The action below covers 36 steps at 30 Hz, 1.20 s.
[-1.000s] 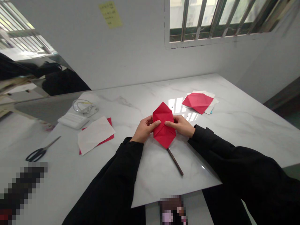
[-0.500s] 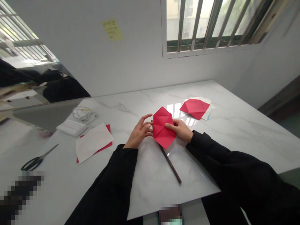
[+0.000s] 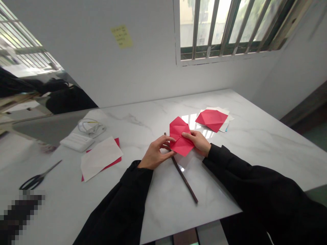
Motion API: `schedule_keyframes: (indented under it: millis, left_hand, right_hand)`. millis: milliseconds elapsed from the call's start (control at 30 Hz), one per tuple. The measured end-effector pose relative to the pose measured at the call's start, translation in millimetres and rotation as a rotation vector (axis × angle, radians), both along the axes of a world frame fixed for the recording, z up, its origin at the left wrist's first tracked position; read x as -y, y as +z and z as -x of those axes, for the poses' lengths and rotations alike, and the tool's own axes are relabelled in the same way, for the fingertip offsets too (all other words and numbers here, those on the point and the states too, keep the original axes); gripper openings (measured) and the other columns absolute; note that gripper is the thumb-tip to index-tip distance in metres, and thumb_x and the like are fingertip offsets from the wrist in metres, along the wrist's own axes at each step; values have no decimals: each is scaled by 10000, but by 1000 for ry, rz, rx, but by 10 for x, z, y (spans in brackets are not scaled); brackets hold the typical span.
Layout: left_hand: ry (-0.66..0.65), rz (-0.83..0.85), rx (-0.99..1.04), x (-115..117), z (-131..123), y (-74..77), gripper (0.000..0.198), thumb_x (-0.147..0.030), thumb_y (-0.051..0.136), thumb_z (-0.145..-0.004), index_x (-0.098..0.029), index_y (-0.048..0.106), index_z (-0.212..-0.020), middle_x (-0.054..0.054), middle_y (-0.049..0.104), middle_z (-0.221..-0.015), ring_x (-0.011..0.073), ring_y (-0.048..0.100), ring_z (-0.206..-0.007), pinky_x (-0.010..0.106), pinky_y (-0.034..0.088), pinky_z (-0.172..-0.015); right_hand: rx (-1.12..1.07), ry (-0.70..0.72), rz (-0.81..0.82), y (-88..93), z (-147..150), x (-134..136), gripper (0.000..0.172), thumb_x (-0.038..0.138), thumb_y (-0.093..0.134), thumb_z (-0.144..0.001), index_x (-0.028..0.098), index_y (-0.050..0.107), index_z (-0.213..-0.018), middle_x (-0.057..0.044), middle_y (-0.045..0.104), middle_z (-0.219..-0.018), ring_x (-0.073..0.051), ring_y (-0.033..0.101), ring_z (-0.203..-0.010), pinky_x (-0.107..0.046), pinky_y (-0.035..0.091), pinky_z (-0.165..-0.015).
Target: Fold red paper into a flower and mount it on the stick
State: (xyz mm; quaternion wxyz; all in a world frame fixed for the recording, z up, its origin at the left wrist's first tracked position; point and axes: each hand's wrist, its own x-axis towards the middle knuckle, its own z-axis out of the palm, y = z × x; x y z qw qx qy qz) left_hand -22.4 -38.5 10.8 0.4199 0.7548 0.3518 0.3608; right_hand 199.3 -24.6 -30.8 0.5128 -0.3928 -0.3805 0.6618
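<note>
A folded red paper [image 3: 179,126], creased and shaped like a small envelope, is held above the table. My right hand [image 3: 201,143] pinches its right side, thumb on the front face. At the left and lower edge, my left hand [image 3: 154,153] is closed on the same paper, with fingertips over its front. Beneath the paper and my left fingers lies a thin dark brown stick [image 3: 186,182]. The stick's middle is partly hidden by the paper and hand.
Another folded red paper [image 3: 212,119] tops white sheets at the back right. At left lie a white sheet [image 3: 100,158] over red paper, scissors [image 3: 38,178], and a white device [image 3: 76,142] with a cable [image 3: 95,127]. The marble-patterned table [image 3: 160,217] meets a wall behind.
My left hand has moved right from beside the red paper and closed on its left, lower edge. The paper has tilted slightly; my right hand keeps its pinch.
</note>
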Motion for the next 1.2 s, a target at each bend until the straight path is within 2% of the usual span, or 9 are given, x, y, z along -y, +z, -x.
schedule_keyframes:
  millis: [100, 267, 400, 567, 800, 867, 933, 1067, 1200]
  left_hand:
    - [70, -47, 8, -3, -36, -39, 179, -353, 791, -842, -197, 738, -913, 65, 690, -961, 184, 655, -843, 333, 571, -810]
    - [135, 80, 83, 33, -113, -81, 228, -393, 773, -851, -186, 682, -820, 38, 672, -841, 174, 657, -770, 305, 556, -746]
    - [172, 288, 207, 50, -174, -120, 356, -364, 825, -794, -196, 636, -1044, 62, 709, -1053, 178, 716, -754, 302, 591, -711]
    - [184, 370, 317, 31, -211, -192, 848, -347, 862, -764, -262, 415, -1479, 109, 729, -1162, 189, 741, -762, 305, 628, -689]
    - [210, 375, 355, 32, -207, -209, 1102, -333, 859, -778, -287, 168, -1635, 133, 757, -1141, 194, 748, -728, 316, 627, -682]
    - [221, 389, 354, 29, -206, -210, 1140, -332, 868, -768, -283, 139, -1643, 130, 765, -1121, 194, 745, -718, 325, 626, -689]
    - [231, 409, 356, 15, -204, -220, 1085, -360, 871, -765, -247, 218, -1624, 133, 768, -1112, 201, 744, -731, 322, 620, -684]
    - [203, 415, 372, -30, -193, -266, 680, -456, 823, -804, -124, 603, -1355, 157, 753, -1170, 236, 746, -882, 315, 607, -756]
    - [189, 387, 376, -50, -182, -303, 514, -470, 820, -805, -107, 733, -1159, 129, 778, -1099, 251, 736, -937, 348, 579, -878]
  right_hand:
    - [40, 32, -44, 10, -2, 11, 396, 491, 876, -736, 163, 761, -925, -71, 780, -933, -198, 707, -820, -320, 561, -799]
    - [86, 62, -88, -9, -3, 18, 431, 550, 845, -758, 179, 762, -961, -67, 785, -965, -222, 718, -858, -342, 568, -812]
    - [86, 77, -100, -28, 1, 17, 451, 529, 855, -760, 165, 766, -1011, -80, 788, -987, -220, 722, -872, -345, 570, -833]
    - [169, 89, -117, 21, 16, 43, 500, 539, 852, -759, 136, 765, -1042, -94, 788, -996, -202, 717, -828, -321, 570, -776]
    - [216, 159, -132, 73, 7, 71, 501, 565, 809, -801, 147, 761, -1072, -53, 758, -857, -149, 637, -653, -256, 470, -566]
    - [234, 152, -149, 65, 3, 71, 474, 520, 850, -768, 136, 764, -1031, -59, 760, -870, -152, 643, -670, -260, 474, -585]
    - [227, 146, -154, 55, 2, 69, 457, 495, 863, -755, 122, 763, -999, -80, 771, -921, -175, 676, -738, -285, 514, -662]
    - [218, 163, -149, 42, 3, 65, 476, 476, 858, -766, 117, 758, -1061, -104, 780, -999, -205, 713, -836, -324, 550, -763]
    - [221, 178, -162, 33, 4, 67, 463, 469, 857, -769, 117, 762, -1054, -108, 781, -1019, -210, 720, -851, -333, 559, -786]
